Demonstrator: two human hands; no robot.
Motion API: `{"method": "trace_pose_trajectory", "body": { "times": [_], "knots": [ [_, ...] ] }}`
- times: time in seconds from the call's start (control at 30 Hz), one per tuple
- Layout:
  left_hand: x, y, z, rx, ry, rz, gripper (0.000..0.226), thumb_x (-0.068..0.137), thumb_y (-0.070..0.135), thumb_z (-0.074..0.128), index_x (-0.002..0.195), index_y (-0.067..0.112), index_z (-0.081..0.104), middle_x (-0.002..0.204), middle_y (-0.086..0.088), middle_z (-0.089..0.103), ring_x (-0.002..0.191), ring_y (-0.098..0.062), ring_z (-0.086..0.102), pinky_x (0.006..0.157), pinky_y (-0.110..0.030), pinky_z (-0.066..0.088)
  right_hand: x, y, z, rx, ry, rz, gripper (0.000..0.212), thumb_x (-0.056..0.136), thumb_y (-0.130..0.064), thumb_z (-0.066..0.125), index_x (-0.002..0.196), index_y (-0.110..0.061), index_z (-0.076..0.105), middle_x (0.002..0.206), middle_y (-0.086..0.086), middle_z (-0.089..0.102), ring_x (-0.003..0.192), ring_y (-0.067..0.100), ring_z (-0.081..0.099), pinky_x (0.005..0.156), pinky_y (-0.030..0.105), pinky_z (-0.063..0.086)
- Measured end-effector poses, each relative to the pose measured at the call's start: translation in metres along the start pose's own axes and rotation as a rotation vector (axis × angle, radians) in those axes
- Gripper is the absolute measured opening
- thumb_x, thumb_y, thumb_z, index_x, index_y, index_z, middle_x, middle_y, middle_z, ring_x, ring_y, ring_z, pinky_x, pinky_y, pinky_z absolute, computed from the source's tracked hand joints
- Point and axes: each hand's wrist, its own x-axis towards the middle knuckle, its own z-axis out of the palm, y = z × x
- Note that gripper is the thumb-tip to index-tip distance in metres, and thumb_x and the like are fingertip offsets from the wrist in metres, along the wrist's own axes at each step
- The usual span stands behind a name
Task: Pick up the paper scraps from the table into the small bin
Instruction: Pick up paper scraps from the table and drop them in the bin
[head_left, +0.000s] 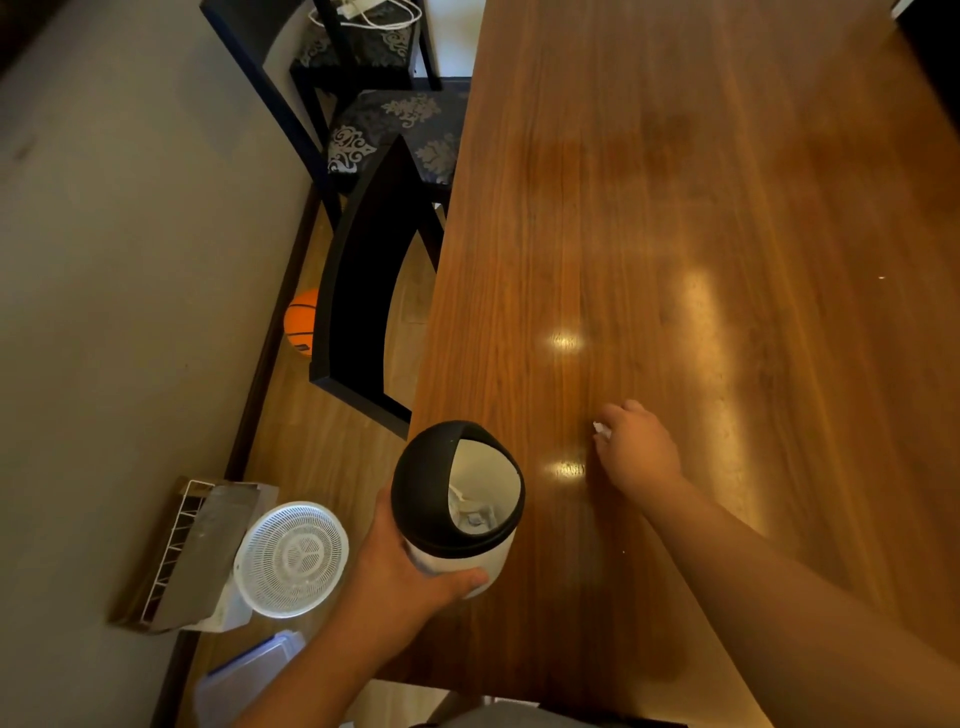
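Dim, warm light, bright glare patches on the glossy table (727, 156); edges bend from wide-angle distortion, slightly soft.

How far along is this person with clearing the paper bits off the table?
Nearly finished, it seems. Some scraps already lie inside the small bin, which the left hand holds at the table edge. The right hand is closed on a white paper scrap that has yet to go in. A tiny white speck nearby may be left; otherwise no more scraps show.
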Motion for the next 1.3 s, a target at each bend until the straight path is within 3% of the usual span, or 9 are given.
{"method": "trace_pose_trajectory", "body": {
  "times": [0.2,0.4,0.6,0.73,0.8,0.9,0.97,1.1,1.3],
  "knots": [
    [-0.001,-0.006,-0.009,0.034,-0.036,0.013,0.105,0.031,0.085,0.083,0.117,0.087,0.022,0.114,0.064,0.039,0.102,0.042,0.037,0.053,0.010,0.035,-0.047,-0.001,0.008,0.075,-0.026,0.046,0.020,0.093,-0.020,0.060,0.076,-0.021,0.050,0.077,-0.004,0.051,0.075,0.022,0.058,0.056,0.030,0.040],
    [-0.002,-0.006,-0.020,0.068,-0.114,0.057,0.105,0.034,0.081,0.086,0.117,0.085,0.022,0.113,0.063,0.041,0.100,0.040,0.041,0.054,0.004,0.042,-0.103,-0.029,-0.022,0.508,-0.015,0.236,0.022,0.089,-0.014,0.069,0.073,-0.021,0.056,0.071,0.001,0.062,0.061,0.016,0.057,0.052,0.029,0.045],
    [-0.002,0.003,-0.025,0.046,-0.177,0.104,0.099,0.034,0.078,0.088,0.109,0.089,0.024,0.109,0.064,0.041,0.099,0.040,0.043,0.058,0.004,0.044,-0.149,-0.094,-0.143,0.894,0.520,-0.003,0.023,0.087,-0.010,0.072,0.080,-0.030,0.063,0.076,-0.012,0.070,0.065,0.001,0.062,0.058,0.015,0.051],
    [-0.001,0.008,-0.022,0.040,-0.194,0.157,0.101,0.033,0.083,0.083,0.115,0.087,0.023,0.114,0.063,0.042,0.103,0.039,0.042,0.058,0.006,0.041,-0.178,-0.131,-0.175,0.834,0.787,-0.238,0.022,0.087,-0.010,0.071,0.091,-0.029,0.061,0.080,-0.019,0.065,0.071,-0.002,0.062,0.061,0.009,0.051],
    [-0.002,0.011,-0.017,0.040,-0.195,0.186,0.103,0.035,0.083,0.084,0.118,0.084,0.023,0.116,0.062,0.042,0.104,0.039,0.041,0.057,0.007,0.040,-0.179,-0.141,-0.157,0.794,0.649,-0.216,0.021,0.087,-0.010,0.071,0.091,-0.029,0.062,0.085,-0.016,0.064,0.076,0.002,0.063,0.064,0.015,0.052],
    [-0.003,0.013,-0.011,0.043,-0.199,0.219,0.110,0.038,0.079,0.088,0.126,0.079,0.021,0.121,0.055,0.044,0.109,0.032,0.046,0.062,0.005,0.044,-0.176,-0.143,-0.121,0.352,0.127,-0.200,0.023,0.088,-0.034,0.070,0.109,-0.030,0.066,0.111,-0.016,0.063,0.104,0.001,0.057,0.087,0.022,0.050],
    [-0.003,0.016,-0.008,0.044,-0.201,0.244,0.112,0.041,0.076,0.090,0.132,0.073,0.023,0.126,0.048,0.046,0.115,0.025,0.049,0.068,0.003,0.047,-0.176,-0.127,-0.110,0.287,0.097,-0.233,0.035,0.086,-0.050,0.061,0.117,-0.032,0.065,0.116,-0.020,0.061,0.113,-0.002,0.051,0.093,0.019,0.043],
    [-0.006,0.022,0.004,0.009,-0.203,0.260,0.107,0.043,0.073,0.090,0.129,0.078,0.026,0.127,0.051,0.046,0.118,0.025,0.047,0.073,0.004,0.045,-0.178,-0.079,-0.115,0.417,0.246,-0.092,0.026,0.082,-0.058,0.054,0.103,-0.044,0.061,0.095,-0.030,0.058,0.098,-0.014,0.053,0.071,0.011,0.041],
    [-0.007,0.028,0.046,-0.011,-0.170,0.216,0.117,0.039,0.059,0.095,0.125,0.082,0.018,0.121,0.048,0.049,0.113,0.020,0.052,0.091,-0.021,0.051,-0.170,0.038,-0.083,0.132,-0.125,0.107,0.039,0.091,-0.049,0.061,0.126,-0.032,0.059,0.112,-0.014,0.060,0.090,-0.005,0.053,0.073,0.013,0.039]
  ]
}}
